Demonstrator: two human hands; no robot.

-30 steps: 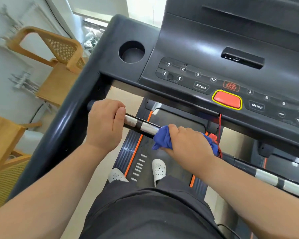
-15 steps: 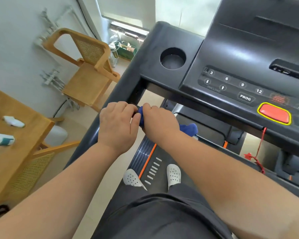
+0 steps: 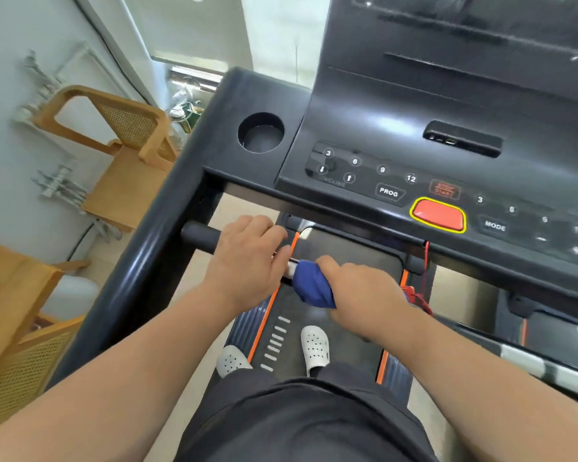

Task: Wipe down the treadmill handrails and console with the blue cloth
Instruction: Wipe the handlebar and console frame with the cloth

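A black crossbar handrail with silver sensor patches runs under the treadmill console. My left hand grips the bar near its left end. Just to its right, my right hand holds the blue cloth wrapped around the bar. A short silver stretch of bar shows between the two hands. The black side handrail slants down the left. The bar's right part reappears past my right forearm.
The console has a round cup holder, a red stop button and a red safety cord. A wooden cane chair stands left, and a wooden table is at the near left. My white shoes stand on the belt.
My right hand with the cloth has slid right along the bar, away from my left hand, baring a silver patch. The view has shifted right.
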